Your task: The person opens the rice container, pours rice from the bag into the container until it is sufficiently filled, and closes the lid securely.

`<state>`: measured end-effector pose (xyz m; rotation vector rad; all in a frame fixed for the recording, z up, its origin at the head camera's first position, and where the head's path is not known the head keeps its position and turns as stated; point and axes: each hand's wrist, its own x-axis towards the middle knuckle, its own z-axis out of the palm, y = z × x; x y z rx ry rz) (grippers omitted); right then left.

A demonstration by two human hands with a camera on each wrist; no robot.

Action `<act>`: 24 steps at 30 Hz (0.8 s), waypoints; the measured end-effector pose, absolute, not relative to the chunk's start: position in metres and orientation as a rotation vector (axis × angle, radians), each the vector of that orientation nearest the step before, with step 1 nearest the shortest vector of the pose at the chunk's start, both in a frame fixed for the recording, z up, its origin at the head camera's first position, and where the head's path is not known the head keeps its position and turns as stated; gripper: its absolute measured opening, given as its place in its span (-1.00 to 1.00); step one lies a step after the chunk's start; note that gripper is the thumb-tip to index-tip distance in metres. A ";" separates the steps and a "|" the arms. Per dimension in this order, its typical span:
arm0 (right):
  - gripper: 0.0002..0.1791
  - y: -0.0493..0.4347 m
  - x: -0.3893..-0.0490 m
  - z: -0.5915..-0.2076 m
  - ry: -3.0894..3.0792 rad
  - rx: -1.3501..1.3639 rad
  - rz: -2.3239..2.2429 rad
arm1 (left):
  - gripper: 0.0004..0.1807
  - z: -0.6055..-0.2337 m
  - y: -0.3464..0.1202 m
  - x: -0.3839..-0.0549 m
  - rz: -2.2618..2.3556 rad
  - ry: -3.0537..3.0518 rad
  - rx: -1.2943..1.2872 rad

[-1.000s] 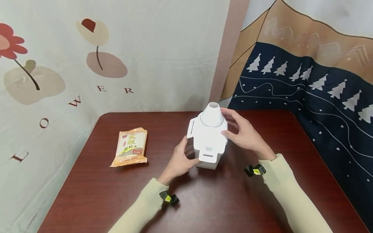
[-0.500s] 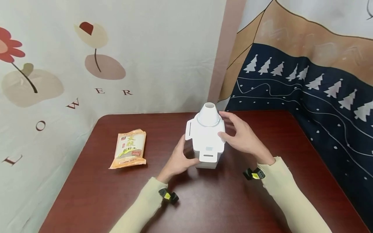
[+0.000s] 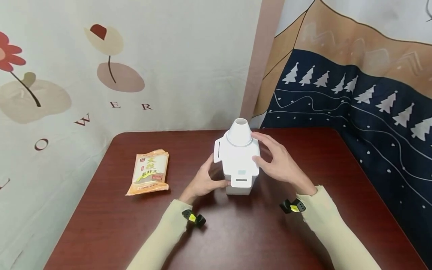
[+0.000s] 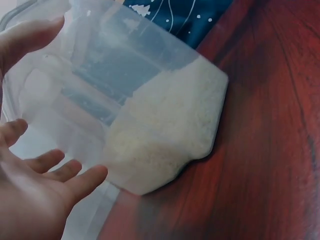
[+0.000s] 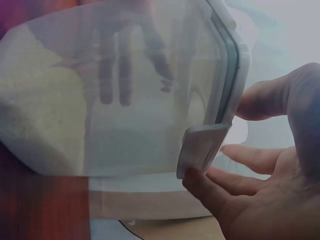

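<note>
A translucent storage container (image 4: 160, 120) with a white lid (image 3: 240, 159) stands on the table; pale rice-like grain fills its lower part. A white cone-shaped piece (image 3: 239, 133) rises from the lid's far end. Latch tabs stick out at the lid's left and near sides. My left hand (image 3: 204, 182) is at the container's left side, fingers spread along the wall, thumb close to the near latch tab (image 3: 241, 181). My right hand (image 3: 278, 163) reaches round the far right corner. In the right wrist view its fingertips touch a latch tab (image 5: 200, 150) while the thumb lies over the lid edge.
An orange and white printed packet (image 3: 149, 172) lies at the left on the dark red-brown table (image 3: 236, 232). Printed fabric (image 3: 189, 67) hangs right behind the table, with a navy tree-patterned cloth (image 3: 337, 105) along its right side.
The container's near end has turned slightly, and the lid now faces straighter ahead. My right fingers have come a little lower at the far corner. The left hand has stayed nearly in place.
</note>
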<state>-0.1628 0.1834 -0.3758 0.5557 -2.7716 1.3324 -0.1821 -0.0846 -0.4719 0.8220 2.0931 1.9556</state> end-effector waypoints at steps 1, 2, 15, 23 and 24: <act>-0.20 0.184 -0.165 -0.376 -2.758 0.580 1.343 | 0.10 -0.472 -0.084 -0.181 1.952 2.128 0.810; -0.21 0.184 -0.167 -0.376 -2.749 0.597 1.351 | 0.09 -0.472 -0.083 -0.179 1.953 2.156 0.802; -0.32 0.189 -0.176 -0.378 -2.719 0.701 1.372 | 0.07 -0.473 -0.078 -0.168 1.990 2.289 0.732; -0.30 0.180 -0.150 -0.376 -2.604 0.732 1.152 | 0.06 -0.475 -0.078 -0.168 2.029 2.246 0.737; -0.27 0.179 -0.147 -0.376 -2.597 0.762 1.138 | 0.06 -0.475 -0.078 -0.168 2.029 2.247 0.736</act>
